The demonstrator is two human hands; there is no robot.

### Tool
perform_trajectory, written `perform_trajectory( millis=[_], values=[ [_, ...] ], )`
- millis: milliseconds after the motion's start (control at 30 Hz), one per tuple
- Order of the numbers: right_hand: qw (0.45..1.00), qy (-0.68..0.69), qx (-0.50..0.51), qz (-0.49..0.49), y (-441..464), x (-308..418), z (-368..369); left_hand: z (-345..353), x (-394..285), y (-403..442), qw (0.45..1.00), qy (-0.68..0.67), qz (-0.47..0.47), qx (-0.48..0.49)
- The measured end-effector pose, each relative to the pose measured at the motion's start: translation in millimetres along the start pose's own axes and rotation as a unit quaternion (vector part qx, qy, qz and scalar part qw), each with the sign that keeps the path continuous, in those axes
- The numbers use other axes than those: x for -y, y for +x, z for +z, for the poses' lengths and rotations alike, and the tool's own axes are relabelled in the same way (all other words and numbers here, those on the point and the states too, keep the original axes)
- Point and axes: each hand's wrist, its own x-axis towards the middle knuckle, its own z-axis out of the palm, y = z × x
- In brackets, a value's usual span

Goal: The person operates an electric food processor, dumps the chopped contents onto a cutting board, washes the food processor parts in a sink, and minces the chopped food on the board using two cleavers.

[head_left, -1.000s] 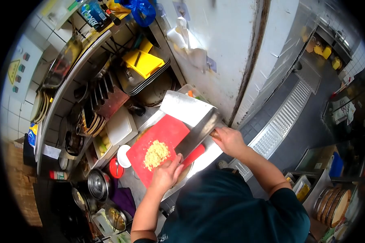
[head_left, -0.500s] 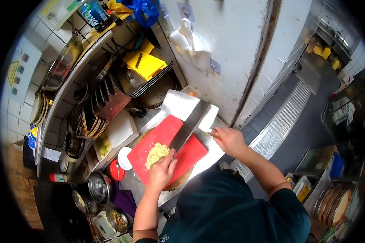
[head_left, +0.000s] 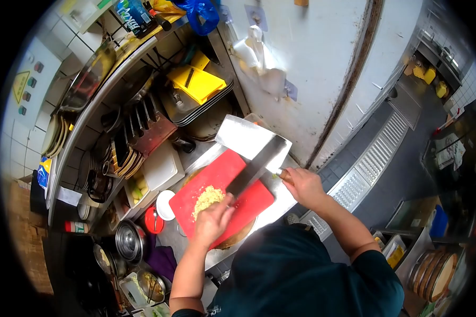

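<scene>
My right hand [head_left: 305, 187] is wrapped round the wooden handle [head_left: 286, 176] of a cleaver. The broad dark blade [head_left: 255, 168] slants across a red cutting board [head_left: 214, 177]. At the blade's near left end, my left hand [head_left: 212, 221] has its fingers and thumb drawn together against the metal; the exact hold is partly hidden. Finely chopped pale yellow food [head_left: 208, 196] lies in a heap on the board, just left of the blade and beyond my left fingers. Under the red board, the edge of a round wooden block [head_left: 235, 236] shows.
A shiny metal rectangle [head_left: 238, 132] lies behind the board. Left are a white dish [head_left: 165, 205], a red container [head_left: 154, 220] and metal bowls [head_left: 129, 240]. Yellow cards [head_left: 198, 83] rest on stacked trays. A large pale door [head_left: 312, 68] rises behind; a floor grate [head_left: 373, 153] runs right.
The whole view has shifted slightly, so the surroundings sit a little further right. Both hands stay at the cleaver, whose blade has tilted slightly over the board.
</scene>
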Motion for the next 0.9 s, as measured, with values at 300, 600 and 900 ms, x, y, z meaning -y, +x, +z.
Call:
perform_trajectory(
  millis=[300,600,900],
  values=[
    [1.0,0.005,-0.022,-0.004,-3,0,-1,0,2,-6,0.999,-0.013,-0.004,0.039],
    [0.999,0.019,-0.035,-0.01,-2,3,-7,-5,5,0,1.0,-0.01,0.021,0.012],
    [0.999,0.018,-0.045,-0.019,-6,3,-9,-11,-3,0,1.0,-0.009,0.01,0.018]
  ],
)
